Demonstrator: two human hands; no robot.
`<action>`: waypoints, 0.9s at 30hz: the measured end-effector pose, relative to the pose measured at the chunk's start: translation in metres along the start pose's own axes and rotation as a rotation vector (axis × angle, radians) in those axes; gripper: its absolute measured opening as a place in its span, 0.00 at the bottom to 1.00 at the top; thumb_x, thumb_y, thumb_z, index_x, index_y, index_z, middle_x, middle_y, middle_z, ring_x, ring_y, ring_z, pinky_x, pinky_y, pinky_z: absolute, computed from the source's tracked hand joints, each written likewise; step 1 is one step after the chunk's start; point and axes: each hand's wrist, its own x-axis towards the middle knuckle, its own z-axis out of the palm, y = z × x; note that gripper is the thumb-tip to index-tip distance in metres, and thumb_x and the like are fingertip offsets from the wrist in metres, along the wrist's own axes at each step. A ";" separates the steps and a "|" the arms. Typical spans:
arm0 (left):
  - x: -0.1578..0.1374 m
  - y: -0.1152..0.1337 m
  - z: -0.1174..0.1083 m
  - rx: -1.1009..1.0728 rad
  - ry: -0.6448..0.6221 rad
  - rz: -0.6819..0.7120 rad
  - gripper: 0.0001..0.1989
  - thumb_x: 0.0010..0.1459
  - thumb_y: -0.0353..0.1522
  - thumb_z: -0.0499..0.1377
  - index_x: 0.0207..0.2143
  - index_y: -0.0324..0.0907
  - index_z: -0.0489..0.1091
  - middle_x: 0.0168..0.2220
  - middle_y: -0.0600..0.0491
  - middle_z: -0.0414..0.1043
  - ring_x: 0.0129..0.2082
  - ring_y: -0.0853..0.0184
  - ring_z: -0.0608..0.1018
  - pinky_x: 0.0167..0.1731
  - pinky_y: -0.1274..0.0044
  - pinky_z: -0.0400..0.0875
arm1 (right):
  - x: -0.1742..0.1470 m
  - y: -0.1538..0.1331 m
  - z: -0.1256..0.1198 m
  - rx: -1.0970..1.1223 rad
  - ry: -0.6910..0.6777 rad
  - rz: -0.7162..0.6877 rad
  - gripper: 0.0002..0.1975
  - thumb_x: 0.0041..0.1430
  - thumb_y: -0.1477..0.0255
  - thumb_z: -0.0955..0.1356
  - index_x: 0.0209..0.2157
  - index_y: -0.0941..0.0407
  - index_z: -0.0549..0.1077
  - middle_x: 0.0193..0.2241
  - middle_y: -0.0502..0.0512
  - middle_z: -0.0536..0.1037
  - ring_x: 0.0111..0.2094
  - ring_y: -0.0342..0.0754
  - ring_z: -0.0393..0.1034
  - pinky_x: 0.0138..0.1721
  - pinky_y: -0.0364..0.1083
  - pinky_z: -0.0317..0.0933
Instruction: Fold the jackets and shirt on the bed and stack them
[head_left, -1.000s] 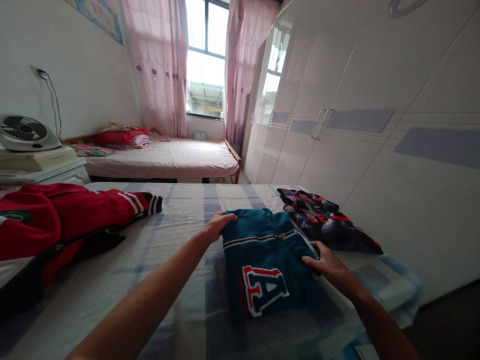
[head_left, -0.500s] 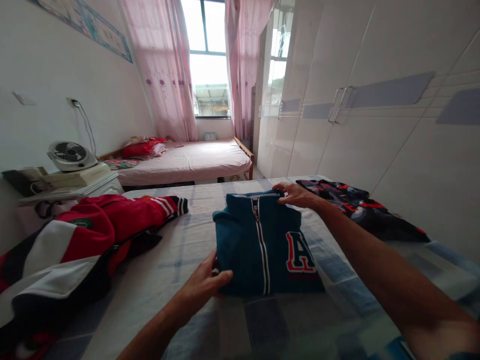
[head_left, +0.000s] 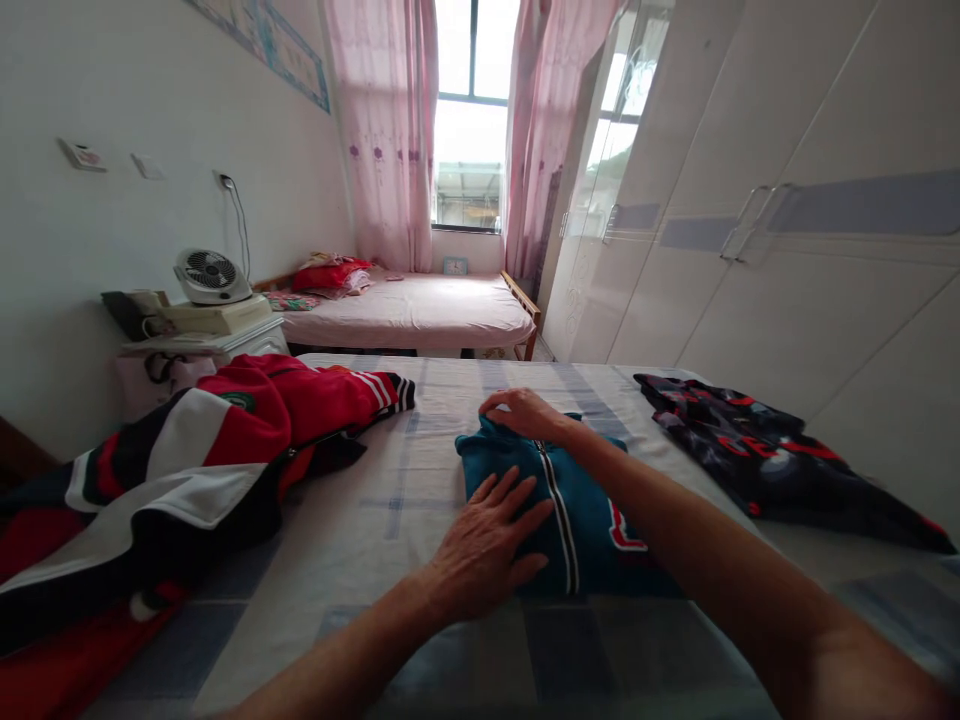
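A teal zip-up jacket [head_left: 589, 515] lies folded on the bed, with its white-edged zip facing up and its collar at the far side. My left hand [head_left: 491, 545] rests flat on the jacket's left front, fingers spread. At the left end of the collar, my right hand [head_left: 525, 414] has its fingers curled over and gripping the fabric. My right forearm crosses above the jacket and hides most of the red-and-white letter patch [head_left: 624, 530].
To the left lies a red, white and black jacket [head_left: 247, 410]. A dark patterned garment [head_left: 757, 440] is spread on the right, beside the white wardrobe [head_left: 840, 330]. Beyond the checked bedsheet [head_left: 420, 480] stand another bed [head_left: 427, 310] and a small fan [head_left: 214, 275].
My right hand has moved from the collar's right end to its left end. My left hand has gone from gripping the lower left edge to lying flat on top. The view has turned left.
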 end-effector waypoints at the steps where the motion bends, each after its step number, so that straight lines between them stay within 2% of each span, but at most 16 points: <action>1: -0.001 -0.001 0.004 0.001 -0.012 -0.003 0.29 0.58 0.41 0.55 0.61 0.48 0.53 0.64 0.47 0.51 0.64 0.54 0.50 0.60 0.57 0.49 | 0.008 -0.007 0.007 -0.021 -0.060 -0.016 0.15 0.58 0.71 0.61 0.42 0.56 0.76 0.41 0.53 0.79 0.42 0.46 0.71 0.45 0.41 0.59; 5: -0.005 -0.004 0.012 -0.013 -0.020 -0.009 0.30 0.59 0.45 0.50 0.62 0.51 0.49 0.64 0.49 0.50 0.64 0.53 0.50 0.60 0.57 0.47 | 0.030 -0.028 0.024 -0.105 -0.228 -0.020 0.13 0.55 0.68 0.64 0.39 0.53 0.78 0.41 0.53 0.79 0.46 0.50 0.69 0.48 0.45 0.56; 9: -0.006 -0.002 0.013 -0.021 -0.021 -0.004 0.30 0.60 0.46 0.48 0.63 0.49 0.49 0.64 0.49 0.50 0.64 0.52 0.51 0.60 0.56 0.46 | 0.034 -0.047 0.025 -0.184 -0.315 0.017 0.10 0.52 0.72 0.65 0.32 0.56 0.79 0.35 0.56 0.80 0.41 0.53 0.71 0.47 0.51 0.55; 13: -0.006 -0.002 0.014 -0.011 -0.005 0.005 0.30 0.60 0.45 0.48 0.63 0.48 0.49 0.64 0.48 0.51 0.63 0.52 0.52 0.60 0.57 0.46 | 0.033 -0.059 0.020 -0.279 -0.335 0.052 0.10 0.51 0.76 0.64 0.29 0.60 0.78 0.32 0.59 0.79 0.38 0.52 0.71 0.47 0.52 0.55; 16: -0.007 -0.001 0.015 0.004 0.008 0.012 0.30 0.60 0.44 0.50 0.63 0.48 0.49 0.64 0.47 0.51 0.63 0.53 0.53 0.60 0.58 0.46 | 0.035 -0.058 0.014 -0.345 -0.290 0.094 0.10 0.50 0.76 0.64 0.31 0.62 0.77 0.34 0.65 0.79 0.40 0.55 0.71 0.48 0.54 0.53; 19: -0.008 -0.002 0.016 0.004 0.005 0.014 0.31 0.60 0.44 0.50 0.63 0.46 0.49 0.64 0.46 0.51 0.64 0.54 0.51 0.61 0.59 0.44 | 0.041 -0.048 0.012 -0.377 -0.192 0.164 0.15 0.54 0.72 0.61 0.36 0.63 0.76 0.39 0.69 0.77 0.44 0.58 0.70 0.48 0.56 0.52; 24: -0.007 -0.003 0.017 -0.029 -0.043 0.010 0.31 0.60 0.44 0.49 0.63 0.48 0.48 0.65 0.47 0.49 0.64 0.54 0.50 0.61 0.59 0.44 | 0.044 -0.037 0.032 -0.351 -0.067 0.280 0.17 0.58 0.69 0.59 0.35 0.62 0.76 0.39 0.68 0.77 0.45 0.58 0.69 0.46 0.56 0.53; 27: -0.006 -0.003 0.017 -0.013 -0.052 -0.015 0.32 0.58 0.41 0.53 0.63 0.49 0.47 0.64 0.47 0.50 0.64 0.54 0.51 0.61 0.58 0.46 | 0.039 -0.040 0.034 -0.311 0.003 0.284 0.16 0.59 0.67 0.59 0.38 0.60 0.74 0.43 0.64 0.75 0.47 0.56 0.67 0.46 0.53 0.55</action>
